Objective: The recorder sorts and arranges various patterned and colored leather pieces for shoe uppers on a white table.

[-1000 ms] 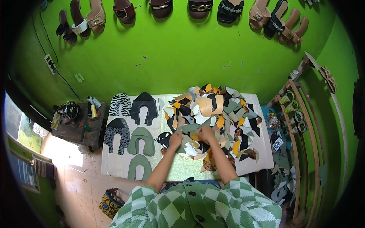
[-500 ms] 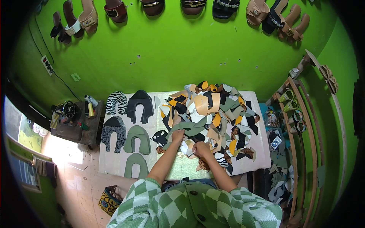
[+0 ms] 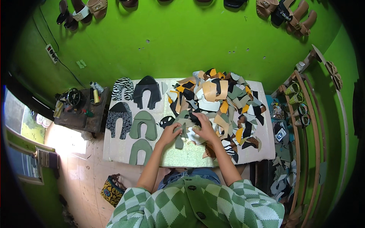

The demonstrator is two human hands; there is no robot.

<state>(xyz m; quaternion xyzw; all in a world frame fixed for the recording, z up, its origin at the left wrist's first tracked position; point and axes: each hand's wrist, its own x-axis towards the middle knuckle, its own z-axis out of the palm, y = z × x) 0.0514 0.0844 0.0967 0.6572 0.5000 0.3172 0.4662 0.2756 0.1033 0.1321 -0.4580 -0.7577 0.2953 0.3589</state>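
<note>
My left hand (image 3: 169, 133) is closed on a green material scrap (image 3: 179, 142), which hangs from its fingers over the near side of the table. Just right of it, my right hand (image 3: 205, 130) lies over the near edge of a scrap heap (image 3: 235, 108). Its thumb and fingers are apart, with the fingertips at a black scrap (image 3: 194, 119). The heap mixes green, white, tan, orange, black and animal-print pieces. To the left lie arch-shaped pieces: two green ones (image 3: 143, 127), a black one (image 3: 148, 91), a zebra-print one (image 3: 122, 89) and a black-and-grey patterned one (image 3: 119, 116).
A dark side table (image 3: 81, 118) with thread spools (image 3: 96, 95) stands at the left. Sandals (image 3: 279, 11) hang along the green wall. At the right is a wooden rack (image 3: 304, 133) with footwear, and more scraps (image 3: 283, 167) lie beside it. A patterned bag (image 3: 113, 190) sits on the floor.
The long curved green strips are no longer stretched out over my left hand. My right hand has moved up onto the heap, its fingers now spread. The whole view has shifted slightly.
</note>
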